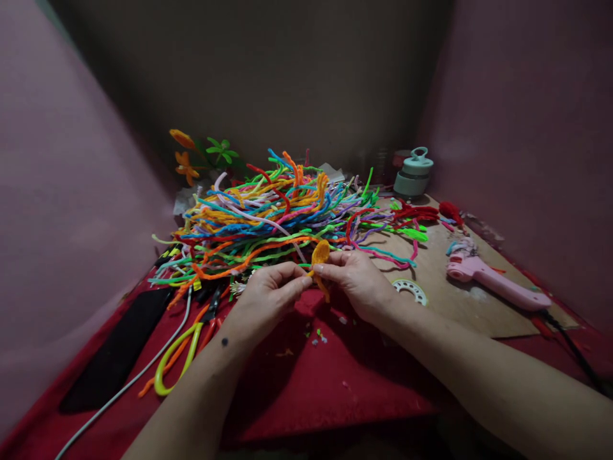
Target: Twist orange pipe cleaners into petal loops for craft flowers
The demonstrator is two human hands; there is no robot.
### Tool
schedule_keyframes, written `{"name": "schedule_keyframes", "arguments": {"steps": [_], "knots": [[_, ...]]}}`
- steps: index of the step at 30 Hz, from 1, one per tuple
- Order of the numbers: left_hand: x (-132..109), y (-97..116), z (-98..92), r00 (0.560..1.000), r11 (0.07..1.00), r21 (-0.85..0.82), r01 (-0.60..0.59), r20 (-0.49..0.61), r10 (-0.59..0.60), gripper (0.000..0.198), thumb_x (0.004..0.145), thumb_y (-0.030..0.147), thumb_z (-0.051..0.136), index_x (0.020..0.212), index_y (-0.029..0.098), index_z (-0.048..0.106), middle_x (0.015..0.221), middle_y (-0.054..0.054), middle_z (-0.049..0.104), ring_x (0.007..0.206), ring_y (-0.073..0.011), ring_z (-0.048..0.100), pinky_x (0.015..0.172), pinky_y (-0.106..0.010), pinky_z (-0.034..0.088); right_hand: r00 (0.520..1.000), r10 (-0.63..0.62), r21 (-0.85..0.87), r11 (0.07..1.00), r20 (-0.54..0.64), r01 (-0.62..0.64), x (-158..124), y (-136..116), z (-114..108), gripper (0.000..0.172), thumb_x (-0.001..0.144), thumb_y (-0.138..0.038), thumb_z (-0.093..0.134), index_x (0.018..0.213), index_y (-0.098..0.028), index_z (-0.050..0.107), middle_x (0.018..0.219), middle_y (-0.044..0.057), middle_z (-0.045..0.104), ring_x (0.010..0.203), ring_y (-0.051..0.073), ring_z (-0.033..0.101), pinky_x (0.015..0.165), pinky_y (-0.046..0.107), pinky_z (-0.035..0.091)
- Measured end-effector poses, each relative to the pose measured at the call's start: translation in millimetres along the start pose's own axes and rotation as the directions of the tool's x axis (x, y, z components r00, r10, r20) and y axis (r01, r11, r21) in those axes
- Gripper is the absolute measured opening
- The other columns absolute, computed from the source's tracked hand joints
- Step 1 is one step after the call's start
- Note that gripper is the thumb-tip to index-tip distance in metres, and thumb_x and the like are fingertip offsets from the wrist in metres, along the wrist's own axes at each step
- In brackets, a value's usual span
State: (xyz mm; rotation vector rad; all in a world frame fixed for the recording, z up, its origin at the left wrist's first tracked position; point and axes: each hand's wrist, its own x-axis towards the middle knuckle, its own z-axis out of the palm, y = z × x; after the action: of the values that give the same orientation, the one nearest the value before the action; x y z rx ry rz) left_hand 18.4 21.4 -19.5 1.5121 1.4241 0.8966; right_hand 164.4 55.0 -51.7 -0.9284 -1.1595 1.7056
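Observation:
A yellow-orange pipe cleaner (320, 252), with a coiled oval at its upper end, is held between my two hands over the front of the table. My left hand (275, 291) pinches a short strand of it between thumb and forefinger. On the other side, my right hand (357, 281) grips it just below the oval, and a loose tail hangs down beneath the fingers. Right behind the hands lies a large heap of pipe cleaners (268, 217) in many colours.
Yellow-handled pliers (165, 361), a white cable (129, 386) and a flat black object (119, 351) lie at left. To the right, a brown board (483, 316) carries a pink glue gun (498, 285) and a white ring (409, 291). A mint container (413, 176) stands behind. Scraps dot the red cloth (325, 396).

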Motion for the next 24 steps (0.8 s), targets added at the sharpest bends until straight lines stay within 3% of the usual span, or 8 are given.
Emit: {"name": "schedule_keyframes", "arguments": {"steps": [4, 9, 15, 18, 21, 24], "knots": [[2.9, -3.7, -2.3, 0.995, 0.996, -0.079, -0.034, -0.092, 0.027, 0.022, 0.071, 0.035, 0.064, 0.082, 0.016, 0.067, 0.07, -0.001, 0.062, 0.058, -0.0111, 0.051, 0.052, -0.02, 0.039, 0.994, 0.028, -0.03, 0.999, 0.104, -0.025, -5.2, -1.0, 2.5, 0.02, 0.063, -0.031, 0.067, 0.063, -0.012, 0.059, 0.052, -0.003, 0.051, 0.043, 0.006, 0.038, 0.042, 0.021, 0.027], [3.6, -4.6, -2.5, 0.999, 0.98, -0.198, -0.039, -0.035, 0.033, 0.023, 0.067, 0.03, 0.069, 0.085, 0.015, 0.068, 0.073, -0.001, 0.063, 0.059, -0.0106, 0.052, 0.056, -0.021, 0.041, 0.983, 0.09, -0.108, 0.991, 0.159, -0.073, -12.0, -2.5, 7.3, 0.015, 0.062, -0.025, 0.064, 0.059, -0.012, 0.057, 0.048, -0.005, 0.046, 0.041, 0.004, 0.034, 0.043, 0.021, 0.022], [1.3, -6.6, 2.2, 0.972, 0.977, 0.0, -0.211, -0.11, 0.21, 0.01, 0.07, 0.023, 0.066, 0.065, 0.014, 0.064, 0.063, 0.001, 0.056, 0.058, -0.0099, 0.05, 0.056, -0.021, 0.04, 0.985, 0.104, -0.244, 0.967, 0.135, -0.068, -12.3, 0.4, 7.8, 0.016, 0.064, -0.023, 0.059, 0.053, -0.014, 0.052, 0.041, -0.007, 0.041, 0.036, 0.004, 0.028, 0.04, 0.022, 0.017], [-0.4, -9.6, 6.6, 0.899, 0.911, 0.201, -0.36, -0.186, 0.396, 0.01, 0.073, 0.017, 0.062, 0.064, 0.015, 0.064, 0.064, 0.001, 0.056, 0.061, -0.01, 0.051, 0.059, -0.021, 0.04, 0.982, 0.13, -0.193, 0.976, 0.136, -0.102, -12.5, 2.6, 8.9, 0.02, 0.062, -0.027, 0.061, 0.05, -0.015, 0.049, 0.041, -0.006, 0.042, 0.036, 0.005, 0.031, 0.04, 0.022, 0.019], [-1.3, -9.6, 9.6, 0.833, 0.83, 0.337, -0.444, -0.186, 0.521, 0.011, 0.075, 0.016, 0.06, 0.064, 0.015, 0.064, 0.065, 0.0, 0.055, 0.062, -0.01, 0.052, 0.06, -0.021, 0.039, 0.979, 0.147, -0.149, 0.981, 0.139, -0.126, -13.7, 1.9, 10.0, 0.021, 0.061, -0.028, 0.064, 0.051, -0.015, 0.051, 0.042, -0.005, 0.045, 0.037, 0.005, 0.034, 0.041, 0.022, 0.022], [0.9, -7.9, 7.9, 0.877, 0.894, 0.266, -0.359, -0.232, 0.421, 0.01, 0.076, 0.021, 0.06, 0.069, 0.015, 0.064, 0.067, 0.0, 0.057, 0.061, -0.0096, 0.051, 0.058, -0.021, 0.039, 0.981, 0.143, -0.065, 0.989, 0.127, -0.136, -13.8, 0.0, 10.1, 0.018, 0.061, -0.025, 0.065, 0.053, -0.014, 0.053, 0.043, -0.004, 0.047, 0.037, 0.005, 0.035, 0.041, 0.022, 0.023]]}}
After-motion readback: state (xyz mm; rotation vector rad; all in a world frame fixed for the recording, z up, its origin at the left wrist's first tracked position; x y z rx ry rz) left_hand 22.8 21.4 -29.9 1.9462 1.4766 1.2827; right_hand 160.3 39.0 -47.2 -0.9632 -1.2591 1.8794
